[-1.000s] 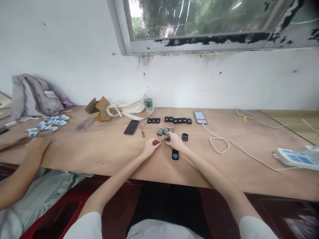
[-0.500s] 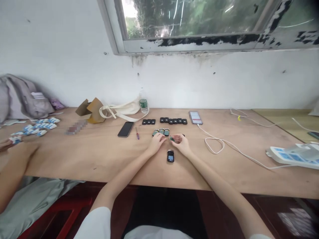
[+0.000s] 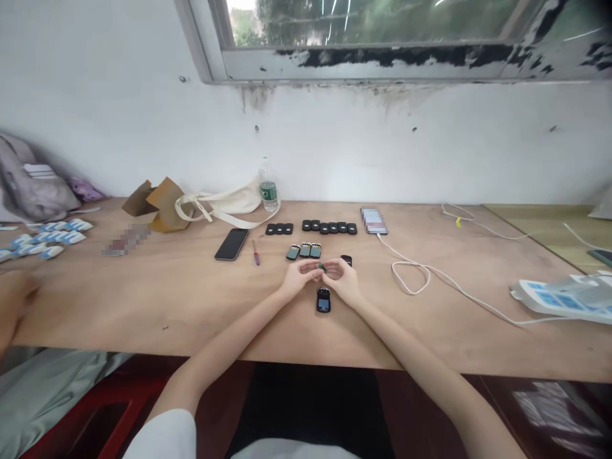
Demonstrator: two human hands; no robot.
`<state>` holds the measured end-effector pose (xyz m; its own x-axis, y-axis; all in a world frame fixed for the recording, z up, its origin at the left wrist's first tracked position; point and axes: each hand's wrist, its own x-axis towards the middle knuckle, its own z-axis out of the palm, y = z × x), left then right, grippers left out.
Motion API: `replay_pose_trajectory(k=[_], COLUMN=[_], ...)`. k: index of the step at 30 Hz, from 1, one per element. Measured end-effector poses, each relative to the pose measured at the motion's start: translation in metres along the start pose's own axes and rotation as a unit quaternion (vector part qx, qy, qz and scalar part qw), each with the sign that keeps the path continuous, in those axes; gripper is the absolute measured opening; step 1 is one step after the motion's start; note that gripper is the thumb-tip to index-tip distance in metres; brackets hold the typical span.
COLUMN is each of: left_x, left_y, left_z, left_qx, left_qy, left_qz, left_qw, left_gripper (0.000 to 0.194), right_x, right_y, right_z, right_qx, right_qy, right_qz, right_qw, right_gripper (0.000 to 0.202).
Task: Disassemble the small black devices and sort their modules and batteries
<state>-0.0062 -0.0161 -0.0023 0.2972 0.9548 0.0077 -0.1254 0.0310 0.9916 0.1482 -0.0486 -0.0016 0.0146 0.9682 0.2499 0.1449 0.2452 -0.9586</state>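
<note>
Seemingly closed, left: three small black cases (image 3: 279,229), in a row at the far side of the surface (image 3: 191,306).
Left hand (image 3: 297,278): fingertips appear closed on a small green piece (image 3: 322,267).
Uncovered units (image 3: 305,250): three, beyond the hands, greenish faces showing; likely still to be closed.
Green piece: held between both hands, not yet fitted anywhere.
Open black case (image 3: 324,301): on the surface, just nearer than the hands; looks unfinished.
Seemingly closed, right: six more black cases (image 3: 333,227).
Right hand (image 3: 344,279): fingertips appear pinched on the same piece.
Hard to see: at left, another person's hand (image 3: 18,294) is blurred; fingers hide the piece's outline; the right hand partly covers a dark case (image 3: 347,259).
</note>
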Motion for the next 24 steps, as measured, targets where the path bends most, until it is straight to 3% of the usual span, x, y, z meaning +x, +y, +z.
replay_pose_trajectory(k=[12, 15, 18, 20, 24], left_x=[-0.002, -0.004, -0.007, -0.007, -0.006], left_y=[0.004, 0.003, 0.0, -0.003, -0.008], left_z=[0.0, -0.005, -0.012, -0.015, -0.016], left_qx=[-0.057, -0.039, -0.011, 0.001, 0.02], left_qy=[0.052, 0.088, 0.124, 0.13, 0.121], left_qz=[-0.012, -0.003, 0.008, 0.011, 0.02], left_qw=[0.997, 0.995, 0.992, 0.991, 0.992], left_gripper=[0.051, 0.05, 0.049, 0.048, 0.046], right_x=[-0.004, -0.008, -0.014, -0.017, -0.018], right_y=[-0.005, -0.004, -0.006, -0.007, -0.007], right_z=[0.002, -0.005, -0.015, -0.019, -0.019], right_qx=[0.011, -0.091, -0.22, -0.252, -0.279], right_qy=[-0.03, -0.054, -0.128, -0.159, -0.134], right_qz=[-0.01, -0.047, -0.103, -0.114, -0.08], right_qw=[0.999, 0.993, 0.962, 0.948, 0.947], right_gripper=[0.03, 0.021, 0.015, 0.016, 0.015])
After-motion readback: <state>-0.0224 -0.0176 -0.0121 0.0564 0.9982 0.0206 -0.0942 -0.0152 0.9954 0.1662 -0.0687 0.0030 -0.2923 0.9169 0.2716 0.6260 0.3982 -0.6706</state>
